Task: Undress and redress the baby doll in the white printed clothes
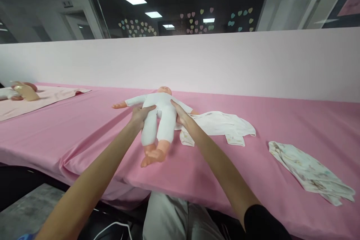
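Left hand [140,115] and right hand [180,114] clasp the waist of a baby doll [157,114] in white, lying face-up on a pink tablecloth [84,127] | white baby garment [222,123] just beside the doll | patterned cloth [309,172] well apart, right | second doll [24,90] far left.

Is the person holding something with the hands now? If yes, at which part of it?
Yes. Both hands grip the baby doll at its white-clothed torso: the left hand on one side of the waist, the right hand on the other.
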A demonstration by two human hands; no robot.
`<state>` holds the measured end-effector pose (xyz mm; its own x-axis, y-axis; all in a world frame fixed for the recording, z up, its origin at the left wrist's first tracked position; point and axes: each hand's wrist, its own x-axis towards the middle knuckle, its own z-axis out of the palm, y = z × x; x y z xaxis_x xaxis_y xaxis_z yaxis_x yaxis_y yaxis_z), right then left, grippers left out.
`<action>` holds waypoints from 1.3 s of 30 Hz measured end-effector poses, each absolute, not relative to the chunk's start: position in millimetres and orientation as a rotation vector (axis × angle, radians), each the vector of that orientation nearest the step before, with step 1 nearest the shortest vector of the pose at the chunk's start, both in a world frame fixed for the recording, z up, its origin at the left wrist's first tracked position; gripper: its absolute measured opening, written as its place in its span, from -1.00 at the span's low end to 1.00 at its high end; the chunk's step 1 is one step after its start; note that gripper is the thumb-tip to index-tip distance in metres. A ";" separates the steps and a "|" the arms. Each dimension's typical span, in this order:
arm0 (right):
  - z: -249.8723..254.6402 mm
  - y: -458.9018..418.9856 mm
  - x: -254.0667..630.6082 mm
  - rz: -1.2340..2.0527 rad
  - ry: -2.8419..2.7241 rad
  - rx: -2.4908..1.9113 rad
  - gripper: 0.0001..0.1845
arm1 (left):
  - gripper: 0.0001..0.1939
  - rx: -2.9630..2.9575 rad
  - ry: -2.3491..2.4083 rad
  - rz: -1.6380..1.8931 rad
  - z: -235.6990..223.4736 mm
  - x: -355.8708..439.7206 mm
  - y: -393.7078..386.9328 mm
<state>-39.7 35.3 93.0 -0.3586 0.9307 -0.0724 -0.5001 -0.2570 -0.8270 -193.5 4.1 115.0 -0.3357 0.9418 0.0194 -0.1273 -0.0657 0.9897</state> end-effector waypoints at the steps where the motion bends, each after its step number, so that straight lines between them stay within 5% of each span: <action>1: 96.9 32.3 -32.1 1.781 -0.897 -0.685 -0.60 | -0.57 1.010 1.304 1.538 117.9 -184.9 -5.3; 15: 82.0 -19.3 155.7 1.402 -0.881 -0.797 -0.60 | -0.50 1.152 0.866 1.356 80.7 -13.3 -40.2; 27: 33.3 -23.2 188.4 1.478 -0.826 -1.165 -0.56 | -0.52 1.075 0.964 1.252 28.6 12.5 -40.6; 35: 55.2 -18.3 182.1 0.892 -1.143 -1.680 -0.51 | -0.55 1.024 0.990 1.245 15.6 6.2 -37.2; 39: 86.0 -2.5 155.7 0.266 -1.486 -1.846 -0.35 | -0.59 1.001 0.960 1.278 20.5 6.1 -44.0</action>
